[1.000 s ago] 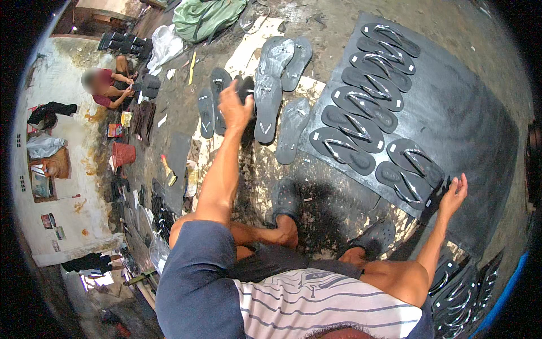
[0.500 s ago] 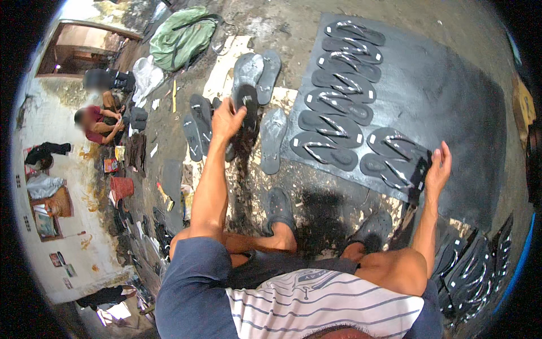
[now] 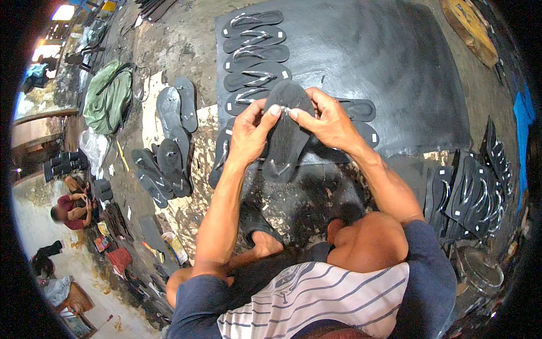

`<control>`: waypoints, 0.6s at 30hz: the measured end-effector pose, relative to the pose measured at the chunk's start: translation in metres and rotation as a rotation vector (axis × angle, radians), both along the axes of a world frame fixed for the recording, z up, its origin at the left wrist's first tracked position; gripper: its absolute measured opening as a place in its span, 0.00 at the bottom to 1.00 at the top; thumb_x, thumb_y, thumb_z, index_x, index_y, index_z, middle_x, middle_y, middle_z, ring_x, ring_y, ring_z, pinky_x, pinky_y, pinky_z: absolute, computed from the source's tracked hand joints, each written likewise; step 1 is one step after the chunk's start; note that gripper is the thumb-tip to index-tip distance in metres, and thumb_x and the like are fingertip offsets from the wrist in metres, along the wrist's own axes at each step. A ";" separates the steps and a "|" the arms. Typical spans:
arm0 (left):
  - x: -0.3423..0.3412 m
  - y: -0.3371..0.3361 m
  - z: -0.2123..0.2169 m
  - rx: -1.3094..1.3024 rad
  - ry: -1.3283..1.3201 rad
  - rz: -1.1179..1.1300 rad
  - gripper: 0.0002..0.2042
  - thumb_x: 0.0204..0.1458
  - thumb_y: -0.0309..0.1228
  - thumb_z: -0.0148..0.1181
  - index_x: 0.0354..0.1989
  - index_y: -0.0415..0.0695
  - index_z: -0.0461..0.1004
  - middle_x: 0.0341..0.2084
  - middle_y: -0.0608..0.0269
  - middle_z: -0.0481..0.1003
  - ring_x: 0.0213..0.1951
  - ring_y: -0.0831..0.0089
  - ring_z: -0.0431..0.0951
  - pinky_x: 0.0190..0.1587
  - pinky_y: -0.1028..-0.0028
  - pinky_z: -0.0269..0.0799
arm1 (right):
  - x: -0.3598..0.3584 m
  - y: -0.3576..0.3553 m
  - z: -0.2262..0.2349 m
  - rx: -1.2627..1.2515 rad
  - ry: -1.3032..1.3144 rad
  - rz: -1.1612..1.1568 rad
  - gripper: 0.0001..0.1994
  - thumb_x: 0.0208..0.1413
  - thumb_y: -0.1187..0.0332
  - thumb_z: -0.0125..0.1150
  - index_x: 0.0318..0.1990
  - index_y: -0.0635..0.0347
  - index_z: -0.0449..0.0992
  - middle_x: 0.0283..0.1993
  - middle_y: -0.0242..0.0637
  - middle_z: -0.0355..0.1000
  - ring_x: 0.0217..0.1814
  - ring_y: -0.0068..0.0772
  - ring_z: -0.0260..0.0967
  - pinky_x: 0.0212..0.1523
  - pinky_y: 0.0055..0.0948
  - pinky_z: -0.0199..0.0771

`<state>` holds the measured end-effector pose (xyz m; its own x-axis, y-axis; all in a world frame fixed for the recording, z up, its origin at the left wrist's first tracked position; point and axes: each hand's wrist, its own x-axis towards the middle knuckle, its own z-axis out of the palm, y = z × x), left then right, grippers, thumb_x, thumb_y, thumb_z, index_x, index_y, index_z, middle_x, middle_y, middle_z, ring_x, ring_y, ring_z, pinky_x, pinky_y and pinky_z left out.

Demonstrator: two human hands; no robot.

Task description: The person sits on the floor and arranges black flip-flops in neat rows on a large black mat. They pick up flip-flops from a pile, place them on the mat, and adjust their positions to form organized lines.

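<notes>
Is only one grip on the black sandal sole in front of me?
No, the left grip and the right grip both hold the black sandal sole.

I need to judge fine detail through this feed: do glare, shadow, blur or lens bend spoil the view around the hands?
Head view: black sole between left hand and right hand fairly sharp; head view: pale sheen on the black sheet; head view: dark shadow on the floor below; head view: strong bending and black corners toward the rim.
</notes>
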<state>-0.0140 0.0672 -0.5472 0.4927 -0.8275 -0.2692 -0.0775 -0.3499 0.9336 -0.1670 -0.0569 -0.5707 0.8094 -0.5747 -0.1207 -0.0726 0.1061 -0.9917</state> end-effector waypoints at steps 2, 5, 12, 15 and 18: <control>-0.007 -0.008 -0.010 -0.035 0.203 0.099 0.16 0.59 0.38 0.59 0.48 0.39 0.76 0.37 0.69 0.77 0.39 0.82 0.73 0.44 0.79 0.69 | 0.000 -0.004 -0.009 0.034 -0.025 -0.034 0.19 0.57 0.66 0.64 0.52 0.67 0.71 0.44 0.35 0.75 0.44 0.21 0.70 0.44 0.25 0.73; -0.012 -0.017 -0.025 -0.134 0.286 0.118 0.22 0.58 0.41 0.60 0.55 0.40 0.72 0.42 0.64 0.76 0.43 0.80 0.72 0.48 0.77 0.69 | -0.005 -0.015 -0.004 0.108 -0.087 -0.049 0.17 0.58 0.66 0.64 0.50 0.67 0.72 0.43 0.35 0.75 0.43 0.19 0.70 0.43 0.25 0.73; -0.025 -0.002 -0.032 -0.016 0.033 -0.177 0.34 0.54 0.41 0.64 0.68 0.44 0.59 0.60 0.56 0.67 0.60 0.67 0.66 0.63 0.68 0.59 | -0.024 -0.071 -0.044 0.263 -0.234 -0.264 0.21 0.58 0.63 0.63 0.54 0.66 0.69 0.47 0.39 0.74 0.47 0.24 0.72 0.40 0.24 0.76; -0.005 -0.014 -0.028 -0.018 0.726 -0.050 0.34 0.53 0.37 0.66 0.66 0.40 0.59 0.52 0.57 0.73 0.46 0.73 0.77 0.46 0.75 0.75 | -0.055 -0.097 -0.038 0.343 -0.296 -0.250 0.25 0.61 0.63 0.59 0.65 0.56 0.63 0.63 0.40 0.63 0.61 0.33 0.63 0.53 0.31 0.74; 0.028 -0.032 -0.058 0.034 1.030 -0.318 0.30 0.57 0.46 0.59 0.60 0.34 0.63 0.40 0.54 0.75 0.27 0.74 0.80 0.23 0.77 0.79 | -0.072 -0.127 -0.042 -0.135 -0.258 -0.081 0.25 0.60 0.67 0.59 0.64 0.55 0.63 0.60 0.38 0.67 0.55 0.25 0.67 0.57 0.28 0.69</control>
<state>0.0136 0.0350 -0.6047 -0.2201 -0.8618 -0.4570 0.6482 -0.4793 0.5917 -0.2390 -0.1840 -0.6124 0.7539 -0.6358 0.1655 0.1873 -0.0333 -0.9817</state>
